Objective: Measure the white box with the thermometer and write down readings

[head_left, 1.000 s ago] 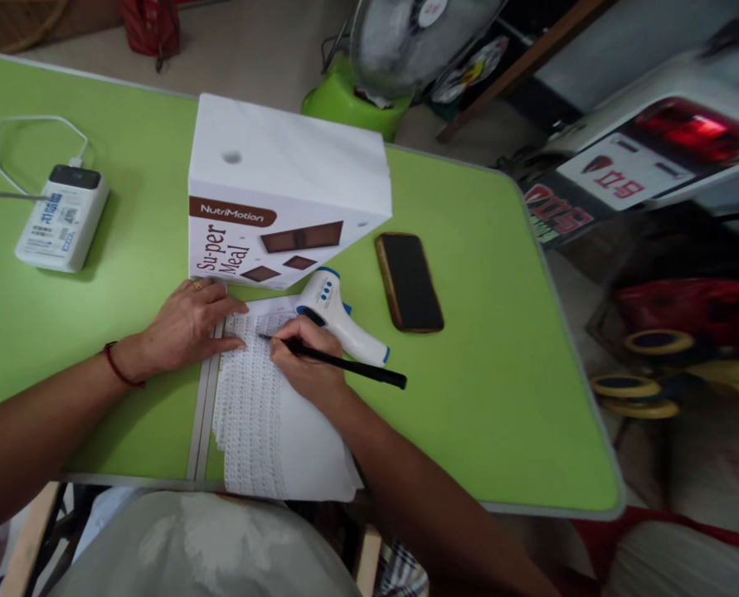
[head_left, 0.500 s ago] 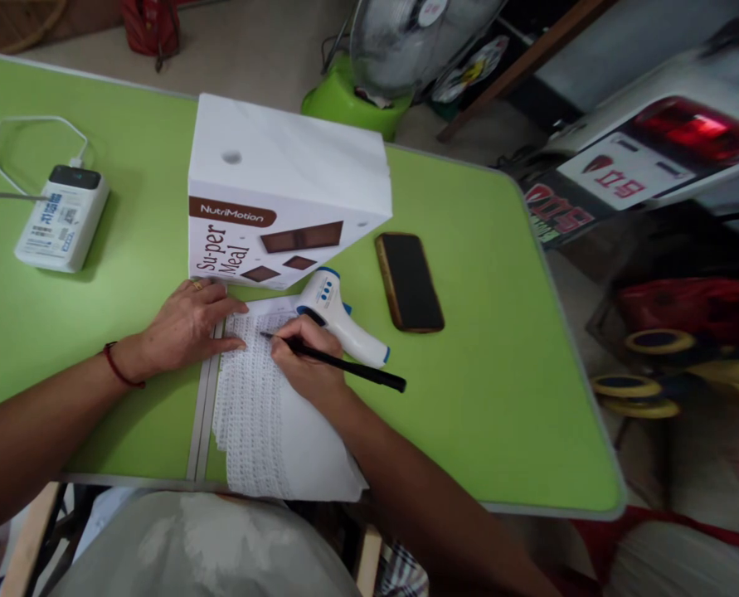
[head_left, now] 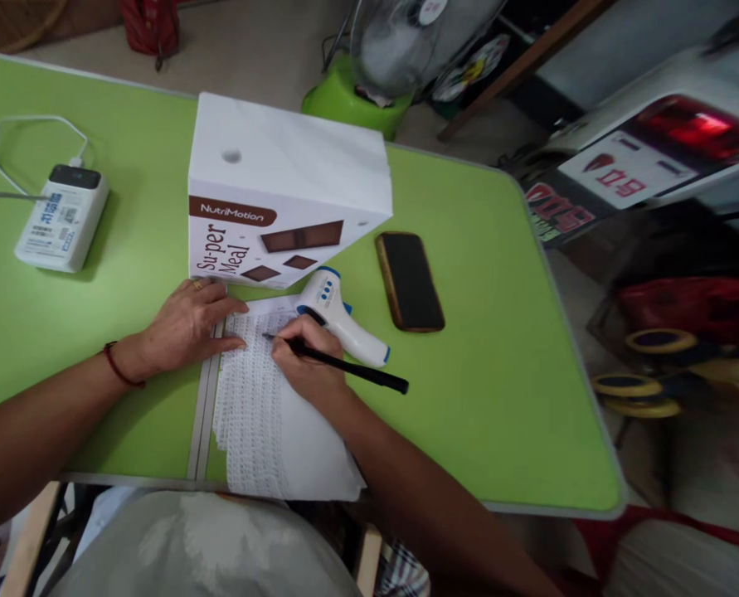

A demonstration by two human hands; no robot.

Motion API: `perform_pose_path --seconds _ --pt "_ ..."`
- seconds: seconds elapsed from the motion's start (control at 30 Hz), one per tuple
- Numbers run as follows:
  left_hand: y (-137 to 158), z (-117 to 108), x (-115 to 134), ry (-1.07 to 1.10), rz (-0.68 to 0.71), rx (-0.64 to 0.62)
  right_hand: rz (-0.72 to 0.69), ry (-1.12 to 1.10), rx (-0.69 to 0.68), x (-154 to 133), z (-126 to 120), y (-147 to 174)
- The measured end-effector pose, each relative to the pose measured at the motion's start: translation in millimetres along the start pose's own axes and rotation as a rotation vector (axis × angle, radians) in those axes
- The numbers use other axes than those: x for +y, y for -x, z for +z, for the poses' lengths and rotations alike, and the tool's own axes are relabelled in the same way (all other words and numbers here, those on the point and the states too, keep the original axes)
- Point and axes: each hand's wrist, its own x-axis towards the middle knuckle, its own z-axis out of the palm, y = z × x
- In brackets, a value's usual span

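Observation:
My right hand (head_left: 310,356) grips a black pen (head_left: 350,366), its tip down at the written rows on the paper sheets (head_left: 263,423). Dense lines of small handwriting cover the left side of the sheets; their right side is blank. My left hand (head_left: 192,323) rests with fingers spread, thumb and fingertips at the paper's upper left edge. Just beyond my right hand lies a white and blue infrared thermometer (head_left: 341,319), over the top of the sheets. A white NutriMotion box (head_left: 288,166) stands right behind the paper.
A dark phone in a brown case (head_left: 410,282) lies right of the box. On the left is a white power bank (head_left: 62,220) with cables. The green table (head_left: 499,373) has a metal seam. Past its edge stand a fan (head_left: 394,50) and a white vehicle (head_left: 673,141).
The pen and my right fingers have shifted very slightly to the right. My left hand, the box and the other things stay where they were.

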Motion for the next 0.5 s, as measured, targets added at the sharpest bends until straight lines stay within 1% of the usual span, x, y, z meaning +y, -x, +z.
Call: perform_pose_path --seconds 0.07,0.37,0.5 --pt "0.2 0.7 -0.2 -0.003 0.004 0.011 0.003 -0.023 0.010 -0.6 -0.2 -0.4" --pt "0.3 -0.9 0.0 -0.009 -0.025 -0.035 0.041 -0.047 0.023 -1.5 -0.7 -0.6" --pt "0.2 -1.0 0.0 -0.013 -0.024 -0.033 0.013 -0.028 0.048 -1.7 -1.1 -0.7"
